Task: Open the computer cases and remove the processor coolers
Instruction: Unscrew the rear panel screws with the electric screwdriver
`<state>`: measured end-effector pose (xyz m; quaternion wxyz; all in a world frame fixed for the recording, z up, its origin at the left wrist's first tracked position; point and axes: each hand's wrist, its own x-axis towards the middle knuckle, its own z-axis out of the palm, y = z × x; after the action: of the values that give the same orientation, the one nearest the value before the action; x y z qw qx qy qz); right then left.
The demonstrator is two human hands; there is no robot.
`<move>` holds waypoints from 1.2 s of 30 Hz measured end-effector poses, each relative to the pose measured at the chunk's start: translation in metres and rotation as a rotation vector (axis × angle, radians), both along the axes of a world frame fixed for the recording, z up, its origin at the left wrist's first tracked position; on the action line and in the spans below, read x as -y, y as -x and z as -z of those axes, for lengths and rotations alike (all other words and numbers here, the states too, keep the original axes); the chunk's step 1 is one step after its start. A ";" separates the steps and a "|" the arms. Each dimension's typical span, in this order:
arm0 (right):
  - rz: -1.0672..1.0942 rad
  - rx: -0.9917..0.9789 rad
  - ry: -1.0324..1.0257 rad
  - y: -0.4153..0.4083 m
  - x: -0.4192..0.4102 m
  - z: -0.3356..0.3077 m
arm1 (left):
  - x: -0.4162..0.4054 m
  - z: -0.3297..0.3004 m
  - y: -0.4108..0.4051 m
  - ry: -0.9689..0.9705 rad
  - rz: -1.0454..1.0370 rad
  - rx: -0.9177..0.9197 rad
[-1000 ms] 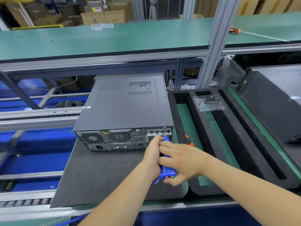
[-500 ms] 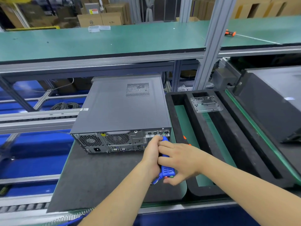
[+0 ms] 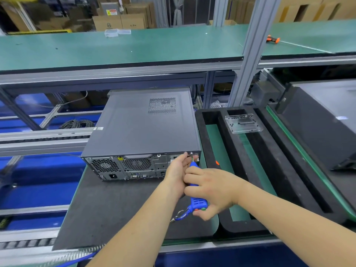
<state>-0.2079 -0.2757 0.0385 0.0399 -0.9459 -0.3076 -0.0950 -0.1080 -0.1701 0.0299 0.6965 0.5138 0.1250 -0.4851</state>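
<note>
Computer case (image 3: 142, 130): dark grey desktop tower laid on its side on a black mat (image 3: 107, 207) over the green tabletop (image 3: 213, 222), rear panel toward the person, side cover not yet off. Head view, the only one: sheet-metal shell, judged stiff and fairly heavy, smooth and likely slippery on the broad panel, with edges that may be sharp; best steadied at the rear rim or corners, and the cover probably slid off by its back edge once the screws are out. Electric screwdriver (image 3: 197, 202): blue, its bit set against a screw at the upper right corner of the rear panel. Right hand (image 3: 210, 189): fingers curled round the driver body. Left hand (image 3: 178, 171): fingers closed near the bit, apparently guiding it; exact contact cannot be told. Processor cooler: inside, hidden. Black foam tray (image 3: 212, 143) just beside the case, a clear plastic fixture (image 3: 243, 123) resting on it.
</note>
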 end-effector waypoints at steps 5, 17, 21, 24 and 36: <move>0.033 -0.010 0.009 0.002 -0.001 0.001 | 0.005 -0.003 -0.006 -0.037 0.055 0.043; -0.141 0.050 0.058 0.020 -0.047 0.024 | -0.021 0.015 -0.009 -0.206 -0.073 0.271; 0.004 -0.014 0.166 0.014 -0.078 0.049 | -0.063 0.015 -0.036 -0.156 -0.075 0.123; 0.237 -0.153 0.236 -0.012 -0.102 0.061 | -0.100 0.018 -0.050 -0.055 -0.095 0.027; 0.678 -0.367 0.057 -0.094 -0.156 0.125 | -0.167 0.049 -0.066 0.034 -0.363 -0.076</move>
<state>-0.1138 -0.1194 -0.0869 0.0344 -0.9959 0.0322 0.0768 -0.0424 -0.0032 -0.0190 0.7758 0.4522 0.2337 -0.3728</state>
